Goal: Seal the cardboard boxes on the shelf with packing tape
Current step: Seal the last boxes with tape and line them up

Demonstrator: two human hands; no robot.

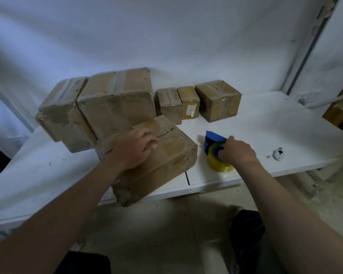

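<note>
Here, left hand [136, 147] flat on front box [176, 153]; right hand [237, 151] grips tape dispenser [214, 139], partly hidden beneath it.

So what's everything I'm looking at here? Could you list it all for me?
back boxes: five, brown cardboard, in a row against the wall; two large at the left, three smaller to their right
front box: one, brown cardboard, at the shelf's front edge, one corner overhanging
tape dispenser: one, blue with a yellowish tape roll, on the shelf right of the front box
small round object: one, white, on the shelf at the right; too small to identify
shelf: one, white, bears all of the above
left hand: one, rests on top of the front box
right hand: one, grips the tape dispenser
</note>
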